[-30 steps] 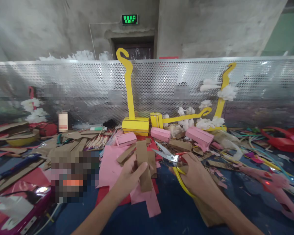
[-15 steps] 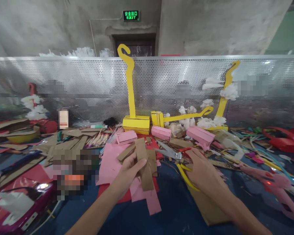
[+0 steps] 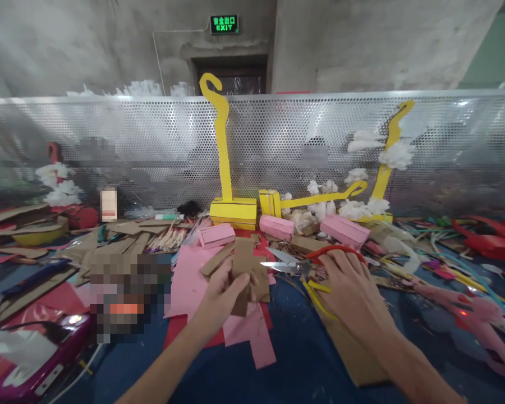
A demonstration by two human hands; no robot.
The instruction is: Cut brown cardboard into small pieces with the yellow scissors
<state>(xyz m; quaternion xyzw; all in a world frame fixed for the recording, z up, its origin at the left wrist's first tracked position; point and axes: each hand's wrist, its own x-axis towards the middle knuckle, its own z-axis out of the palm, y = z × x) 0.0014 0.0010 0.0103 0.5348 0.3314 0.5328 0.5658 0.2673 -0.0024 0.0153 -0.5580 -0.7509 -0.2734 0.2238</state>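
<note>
The left hand has its grip closed on a brown cardboard strip, held upright above pink paper on the desk. Just right of it, the right hand has its grip through the handles of the scissors, blades parted and pointing at the strip. This looks like lining up a cut; next, the blades must meet the strip's edge squarely.

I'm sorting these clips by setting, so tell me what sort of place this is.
Probably a craft workshop in a bare concrete building: cardboard and pink paper offcuts litter the table, finished yellow cardboard models stand against a perforated metal screen, and the right hand holds scissors.
</note>
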